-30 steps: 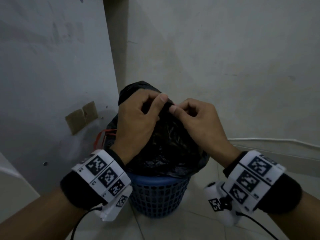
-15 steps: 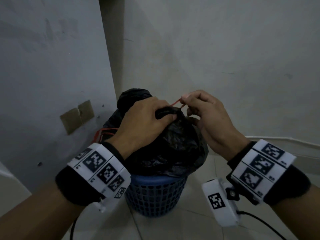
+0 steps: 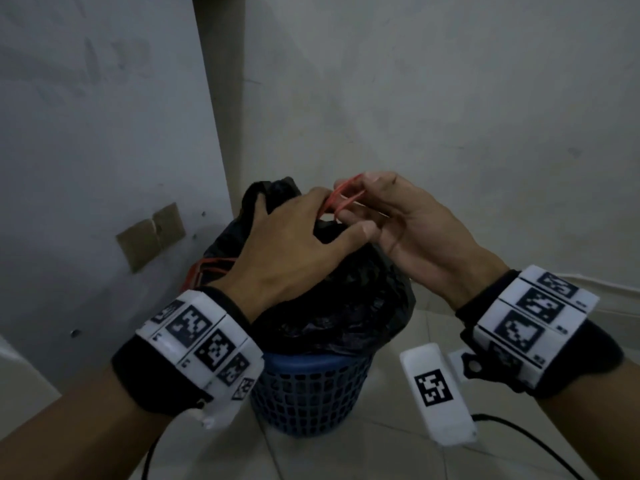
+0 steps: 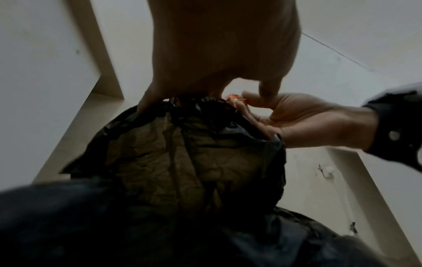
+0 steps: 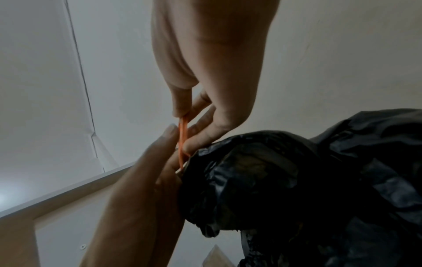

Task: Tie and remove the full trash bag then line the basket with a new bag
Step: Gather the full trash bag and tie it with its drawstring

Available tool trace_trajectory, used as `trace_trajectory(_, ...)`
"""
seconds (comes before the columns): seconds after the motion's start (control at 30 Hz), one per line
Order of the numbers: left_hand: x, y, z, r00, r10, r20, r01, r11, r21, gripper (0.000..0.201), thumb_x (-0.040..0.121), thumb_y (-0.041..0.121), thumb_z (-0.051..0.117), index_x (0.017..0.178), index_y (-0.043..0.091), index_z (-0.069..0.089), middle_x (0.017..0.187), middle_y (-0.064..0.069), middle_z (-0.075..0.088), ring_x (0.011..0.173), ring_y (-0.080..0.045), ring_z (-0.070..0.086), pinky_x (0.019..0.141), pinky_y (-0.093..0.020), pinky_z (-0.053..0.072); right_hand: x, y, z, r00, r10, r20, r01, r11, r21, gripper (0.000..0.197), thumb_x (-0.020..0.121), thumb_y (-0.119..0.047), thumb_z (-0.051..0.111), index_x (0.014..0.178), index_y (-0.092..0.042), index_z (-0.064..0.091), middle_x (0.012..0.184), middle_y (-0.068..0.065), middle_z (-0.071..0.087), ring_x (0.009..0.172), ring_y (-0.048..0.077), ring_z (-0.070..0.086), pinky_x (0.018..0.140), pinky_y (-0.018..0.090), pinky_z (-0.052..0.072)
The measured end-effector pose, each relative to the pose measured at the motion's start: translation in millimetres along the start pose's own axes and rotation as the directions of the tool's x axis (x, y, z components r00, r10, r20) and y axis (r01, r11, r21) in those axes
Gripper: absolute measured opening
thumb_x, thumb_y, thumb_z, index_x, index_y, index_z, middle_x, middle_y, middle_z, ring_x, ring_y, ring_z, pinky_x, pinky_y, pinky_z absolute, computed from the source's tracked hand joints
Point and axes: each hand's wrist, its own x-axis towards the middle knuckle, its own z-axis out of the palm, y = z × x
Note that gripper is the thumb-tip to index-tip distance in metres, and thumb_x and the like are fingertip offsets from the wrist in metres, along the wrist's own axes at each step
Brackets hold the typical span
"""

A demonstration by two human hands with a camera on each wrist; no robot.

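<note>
A full black trash bag [image 3: 346,306] bulges out of a blue mesh basket [image 3: 304,396] in a wall corner. My left hand [image 3: 332,223] grips the bag's gathered neck from above, thumb stretched across toward the right. My right hand [image 3: 353,199] pinches a red rubber band [image 3: 341,199] and holds it stretched just above the neck. In the right wrist view the rubber band [image 5: 182,137] runs taut from my right hand [image 5: 187,115] down to the bag [image 5: 285,180]. The left wrist view shows the bunched bag [image 4: 194,153] under my left hand [image 4: 205,94].
The basket stands on a pale tiled floor [image 3: 381,445], close to walls on the left and behind. Something orange [image 3: 211,268] lies behind the basket on the left. Brown patches [image 3: 152,233] are stuck on the left wall. A white cable [image 3: 616,282] runs along the right wall.
My left hand has closed round the bag's neck. My right hand has lifted up and right, drawing the red rubber band out into a stretched loop.
</note>
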Motion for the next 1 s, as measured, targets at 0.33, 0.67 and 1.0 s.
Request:
trace_trajectory(0.33, 12.0, -14.6, 16.8, 0.972, 0.173, 0.161, -0.178, 0.984, 0.020, 0.021, 0.099, 0.035, 0.046, 0.086, 0.018, 0.050, 0.079, 0.001, 0.058, 0.084, -0.020, 0.051, 0.091, -0.032, 0.034, 7.7, -13.2, -11.7, 0.999, -0.010, -0.035, 0.010, 1.000, -0.002, 0.018, 0.101, -0.015, 0.042, 0.085, -0.013, 0.050, 0.083, 0.003, 0.067, 0.091, 0.025, 0.071, 0.086, 0.038, 0.056)
trace_trajectory(0.67, 10.6, -53.0, 3.3, 0.932, 0.216, 0.292, -0.335, 0.821, 0.462, 0.035, 0.091, 0.038, 0.032, 0.090, 0.012, 0.055, 0.120, -0.009, 0.056, 0.132, -0.033, 0.040, 0.105, -0.069, 0.021, 27.9, -25.9, -40.4, 0.918, -0.190, -0.348, 0.189, 0.981, -0.037, 0.019, 0.101, -0.005, 0.035, 0.084, -0.011, 0.042, 0.073, 0.005, 0.048, 0.048, 0.012, 0.044, 0.051, 0.028, 0.048)
trace_trajectory(1.0, 9.8, -52.6, 2.0, 0.952, 0.083, 0.293, -0.140, 0.974, 0.177, 0.028, 0.096, 0.014, 0.046, 0.112, 0.034, 0.058, 0.109, 0.015, 0.059, 0.108, -0.003, 0.046, 0.119, -0.047, 0.004, 5.6, -6.5, -34.3, 0.986, 0.162, 0.038, -0.026, 0.373, -0.928, 0.024, 0.094, -0.041, 0.058, 0.112, -0.026, 0.060, 0.071, -0.006, 0.070, 0.053, -0.004, 0.057, 0.053, 0.009, 0.043)
